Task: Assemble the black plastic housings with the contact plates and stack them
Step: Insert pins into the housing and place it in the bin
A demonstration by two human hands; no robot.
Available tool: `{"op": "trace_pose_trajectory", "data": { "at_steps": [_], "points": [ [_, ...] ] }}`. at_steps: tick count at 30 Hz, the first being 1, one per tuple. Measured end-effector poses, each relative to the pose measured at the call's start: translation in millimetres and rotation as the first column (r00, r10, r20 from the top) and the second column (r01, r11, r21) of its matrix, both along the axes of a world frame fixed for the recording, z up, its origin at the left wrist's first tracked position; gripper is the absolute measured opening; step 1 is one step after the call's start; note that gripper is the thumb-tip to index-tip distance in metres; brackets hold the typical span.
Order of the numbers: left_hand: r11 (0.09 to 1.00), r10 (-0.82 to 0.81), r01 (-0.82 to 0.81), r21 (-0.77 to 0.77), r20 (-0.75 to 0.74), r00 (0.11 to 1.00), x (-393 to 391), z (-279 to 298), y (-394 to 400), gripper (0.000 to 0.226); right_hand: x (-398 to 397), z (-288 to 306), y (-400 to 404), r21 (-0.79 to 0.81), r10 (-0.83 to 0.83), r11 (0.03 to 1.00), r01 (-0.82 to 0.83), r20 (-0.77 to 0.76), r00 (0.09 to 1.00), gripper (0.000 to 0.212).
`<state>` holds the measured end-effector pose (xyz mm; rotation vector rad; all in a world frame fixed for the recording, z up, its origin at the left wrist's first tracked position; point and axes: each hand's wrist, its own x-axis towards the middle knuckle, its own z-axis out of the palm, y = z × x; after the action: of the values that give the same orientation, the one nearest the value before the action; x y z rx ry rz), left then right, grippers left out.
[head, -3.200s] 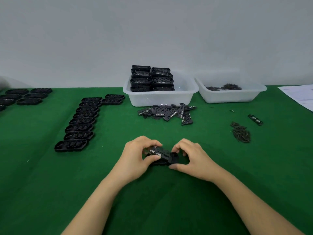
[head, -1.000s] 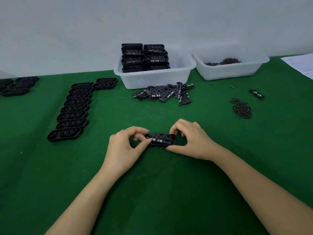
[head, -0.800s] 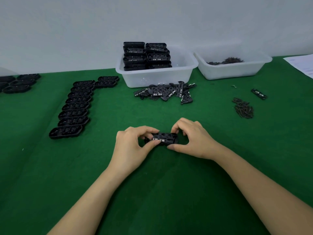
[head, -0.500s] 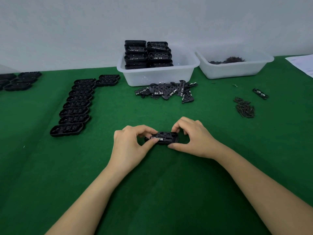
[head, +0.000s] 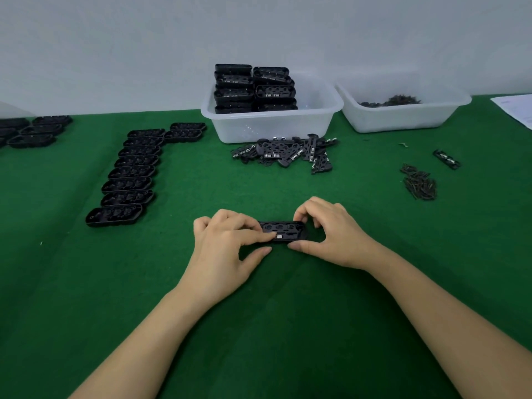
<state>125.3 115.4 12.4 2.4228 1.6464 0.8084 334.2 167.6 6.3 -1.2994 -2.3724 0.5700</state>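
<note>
A black plastic housing with a contact plate lying in it rests on the green cloth at the middle of the table. My left hand grips its left end, with the forefinger pressing on the plate and the thumb at the near edge. My right hand grips the right end between curled fingers and thumb. A row of empty housings lies to the left. Loose contact plates are heaped in front of a white bin that holds stacked assembled housings.
A second white bin with small dark parts stands at the back right. A small pile of dark screws and a single plate lie to the right. More housings sit far left. A paper sheet lies at the right edge.
The plate, earlier tilted above the housing, now lies flat in it. My left forefinger has moved onto the plate. Both hands stay at the housing's ends.
</note>
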Motion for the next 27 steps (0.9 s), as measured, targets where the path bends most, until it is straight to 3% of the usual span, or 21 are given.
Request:
{"op": "trace_pose_trajectory", "data": {
  "at_steps": [4, 9, 14, 17, 21, 24, 27],
  "points": [
    [0.999, -0.046, 0.046, -0.006, 0.011, 0.999, -4, -2, 4, 0.02, 0, 1, -1, -0.009, -0.009, 1.0, 0.009, -0.012, 1.0, 0.031],
    [0.975, -0.155, 0.188, -0.117, 0.243, 0.957, -4, -1, 19, 0.019, 1, 2, -2, -0.01, -0.007, 1.0, 0.007, -0.035, 0.999, 0.03],
    [0.968, -0.229, 0.246, -0.049, 0.224, 0.947, -6, -7, 21, 0.016, 11, 8, -1, -0.105, 0.008, 0.994, -0.018, -0.092, 0.996, 0.031],
    [0.968, -0.237, 0.251, -0.032, 0.23, 0.944, -7, -10, 22, 0.02, 36, 17, 15, -0.012, -0.205, 0.978, 0.208, -0.237, 0.95, 0.015],
    [0.966, -0.241, 0.257, -0.03, 0.261, 0.935, -7, -11, 24, 0.022, 88, 23, 42, 0.144, -0.596, 0.768, 0.624, -0.196, 0.779, 0.012],
    [0.963, -0.252, 0.267, -0.018, 0.279, 0.927, -8, -13, 26, 0.013, 116, 27, 58, 0.165, -0.747, 0.627, 0.762, -0.153, 0.647, 0.009],
    [0.958, -0.269, 0.286, -0.013, 0.298, 0.916, -9, -14, 28, 0.035, 127, 29, 72, 0.174, -0.793, 0.6, 0.781, -0.004, 0.61, 0.009]
  ]
}}
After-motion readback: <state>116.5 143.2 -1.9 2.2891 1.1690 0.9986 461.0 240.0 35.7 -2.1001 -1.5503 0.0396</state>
